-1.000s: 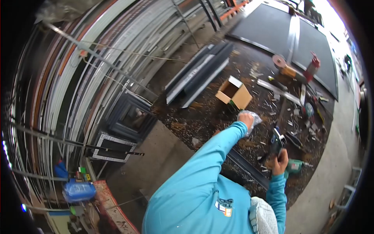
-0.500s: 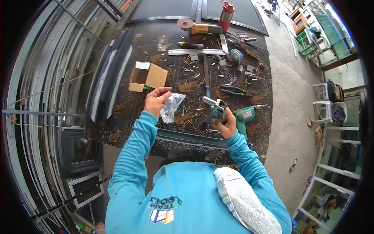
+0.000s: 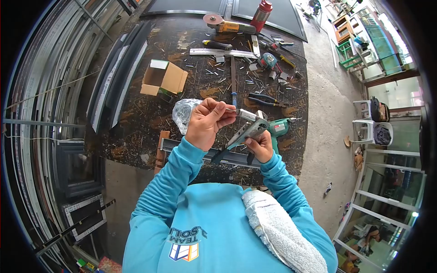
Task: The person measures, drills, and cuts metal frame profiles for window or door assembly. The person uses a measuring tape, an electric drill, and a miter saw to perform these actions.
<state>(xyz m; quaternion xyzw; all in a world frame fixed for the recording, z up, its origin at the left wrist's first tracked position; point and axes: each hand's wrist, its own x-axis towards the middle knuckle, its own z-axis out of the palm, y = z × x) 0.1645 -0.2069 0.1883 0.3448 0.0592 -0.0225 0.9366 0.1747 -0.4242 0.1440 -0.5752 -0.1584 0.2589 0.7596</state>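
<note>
My right hand (image 3: pixel 260 144) is wrapped round a hand riveter (image 3: pixel 246 133), whose silver nose points up and to the left. At that nose, my left hand (image 3: pixel 207 120) pinches something thin and small, probably a rivet, with thumb and fingers. A clear plastic bag (image 3: pixel 183 113) lies on the table just beyond my left hand. Behind it is an open cardboard box (image 3: pixel 174 78). Below the riveter a dark metal profile (image 3: pixel 236 158) lies along the near table edge. A green drill (image 3: pixel 279 128) rests just right of my right hand.
On the dark table (image 3: pixel 154 120) are pliers (image 3: pixel 268 100), a metal square (image 3: pixel 223 53), an angle grinder (image 3: pixel 230 26), a red bottle (image 3: pixel 261 16) and scattered metal bits. Long profiles (image 3: pixel 120 84) lie at its left side. White chairs (image 3: pixel 372 132) stand at the right.
My left hand has moved right, to the riveter's nose. The riveter has turned and its handles now show, spread toward the lower left. The view has shifted slightly.
</note>
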